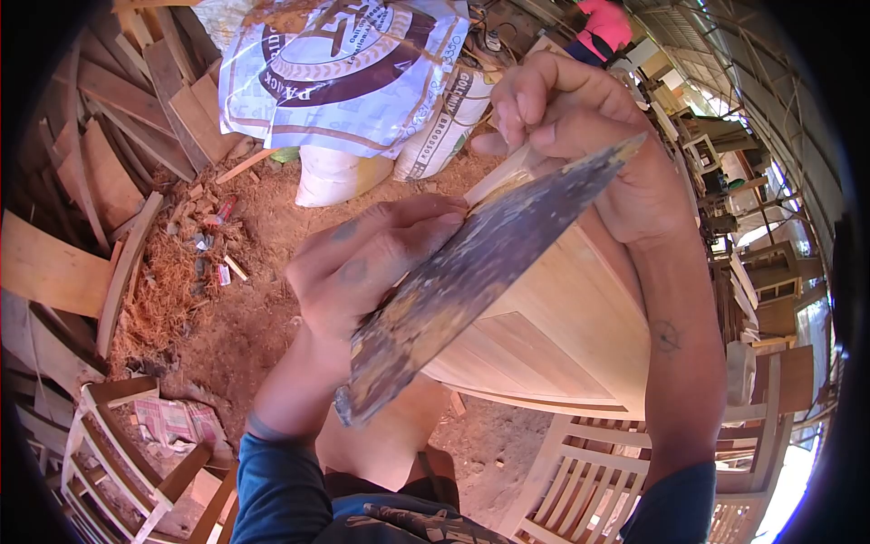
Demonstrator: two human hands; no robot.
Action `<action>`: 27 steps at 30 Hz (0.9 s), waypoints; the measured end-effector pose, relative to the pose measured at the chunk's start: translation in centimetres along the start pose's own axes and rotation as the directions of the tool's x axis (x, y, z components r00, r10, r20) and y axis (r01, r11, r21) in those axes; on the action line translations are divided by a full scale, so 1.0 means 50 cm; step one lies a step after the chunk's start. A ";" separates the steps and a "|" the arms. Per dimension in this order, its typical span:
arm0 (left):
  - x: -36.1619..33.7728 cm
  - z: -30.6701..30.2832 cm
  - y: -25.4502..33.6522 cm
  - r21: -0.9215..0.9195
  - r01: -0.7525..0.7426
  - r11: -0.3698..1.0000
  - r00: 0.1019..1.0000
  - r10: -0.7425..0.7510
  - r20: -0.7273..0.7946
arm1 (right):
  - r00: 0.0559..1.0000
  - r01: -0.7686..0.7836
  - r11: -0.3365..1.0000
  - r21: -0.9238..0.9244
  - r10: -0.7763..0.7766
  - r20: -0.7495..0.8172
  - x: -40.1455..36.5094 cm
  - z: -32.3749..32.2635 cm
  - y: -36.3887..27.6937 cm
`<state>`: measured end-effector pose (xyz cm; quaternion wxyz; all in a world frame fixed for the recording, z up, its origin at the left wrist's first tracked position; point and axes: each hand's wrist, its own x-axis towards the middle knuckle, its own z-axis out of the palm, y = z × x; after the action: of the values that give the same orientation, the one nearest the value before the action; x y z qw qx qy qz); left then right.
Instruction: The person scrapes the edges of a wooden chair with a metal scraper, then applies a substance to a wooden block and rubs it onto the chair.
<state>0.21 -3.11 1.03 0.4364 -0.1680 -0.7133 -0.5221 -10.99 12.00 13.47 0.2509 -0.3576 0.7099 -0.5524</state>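
Observation:
A dark, stained flat board (489,276) with worn, yellowish patches slants across the middle of the view. My left hand (376,258) is closed around its left side, fingertips near the upper edge. A thin pale strip (500,177) runs along that upper edge between my hands. My right hand (580,127) is raised at the board's upper right end, its thumb and fingers pinched on the strip's far end. Below the board lies a light wooden panel (544,340) with a curved edge.
Printed sacks (344,72) lie at the top on the dirt floor. Wood offcuts (100,181) and shavings fill the left. Slatted wooden frames (118,453) stand at lower left, others (589,471) at lower right. A person in pink (605,27) is at the top.

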 end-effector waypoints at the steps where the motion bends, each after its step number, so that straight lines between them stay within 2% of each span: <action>1: 0.003 -0.002 0.001 0.020 -0.017 1.000 1.000 0.017 0.013 | 1.000 0.006 1.000 0.004 -0.006 0.006 0.000 0.001 0.000; 4: 0.004 -0.004 -0.007 -0.002 -0.046 0.999 0.998 0.046 0.031 | 1.000 0.013 1.000 0.015 -0.013 0.027 0.000 -0.002 0.002; 6: 0.000 -0.006 -0.007 -0.079 0.026 0.997 0.998 -0.022 0.059 | 0.999 0.000 1.000 0.023 -0.001 0.047 0.001 -0.009 0.005; 10: -0.028 0.022 -0.037 -0.124 -0.001 0.992 0.996 -0.010 -0.083 | 0.998 0.029 0.999 0.040 -0.031 0.053 0.002 -0.005 0.007; 16: -0.010 -0.002 -0.023 -0.108 -0.007 0.994 0.999 0.013 0.051 | 1.000 0.000 1.000 -0.018 0.000 0.010 -0.001 0.000 0.001; 18: -0.011 -0.003 -0.022 -0.107 -0.010 0.994 0.999 0.016 0.047 | 1.000 -0.002 1.000 -0.025 0.002 -0.006 -0.001 0.002 0.001; 21: -0.001 -0.001 -0.019 0.061 -0.149 0.987 0.988 0.146 0.053 | 1.000 0.019 0.998 -0.052 -0.019 -0.004 -0.001 0.000 0.001; 24: 0.003 0.005 -0.031 0.071 -0.240 0.968 0.971 0.239 0.025 | 1.000 0.003 1.000 -0.011 -0.003 -0.013 -0.003 0.007 -0.005; 27: 0.004 0.003 -0.022 0.081 -0.223 0.971 0.975 0.221 0.038 | 1.000 0.022 0.998 -0.053 -0.023 -0.012 -0.005 0.006 -0.005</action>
<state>-0.75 -3.45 0.53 0.4885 -0.2357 -0.7175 -0.4370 -10.56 11.99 13.63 0.2309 -0.3687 0.7216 -0.5385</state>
